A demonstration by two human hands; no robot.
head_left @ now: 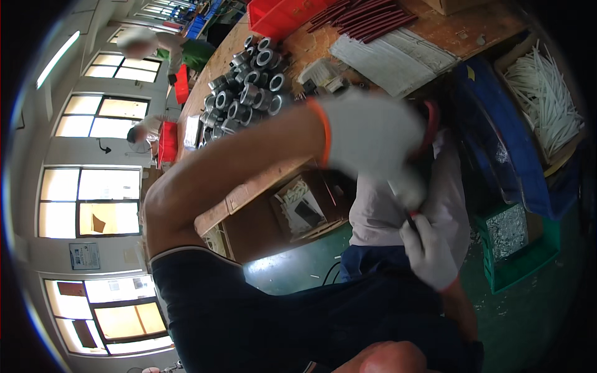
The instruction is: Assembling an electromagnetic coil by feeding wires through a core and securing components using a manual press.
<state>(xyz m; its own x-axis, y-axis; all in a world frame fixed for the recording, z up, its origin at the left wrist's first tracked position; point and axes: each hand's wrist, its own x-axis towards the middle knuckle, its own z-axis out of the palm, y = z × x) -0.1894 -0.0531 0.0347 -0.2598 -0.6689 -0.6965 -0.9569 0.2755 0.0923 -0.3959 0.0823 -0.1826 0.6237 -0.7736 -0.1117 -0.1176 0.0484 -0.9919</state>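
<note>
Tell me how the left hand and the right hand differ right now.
The left hand is blurred, its fingers hard to make out; the right hand is sharper, its fingers curled at a slim dark object. The left hand looks larger and sits higher in the picture; the right hand looks smaller and sits lower. Both wear whitish gloves.

Wall (81, 151): I am seeing windows (90, 202) standing in a row.
Ceiling (38, 112): one long white lamp (58, 59) is glowing brightly.
</note>
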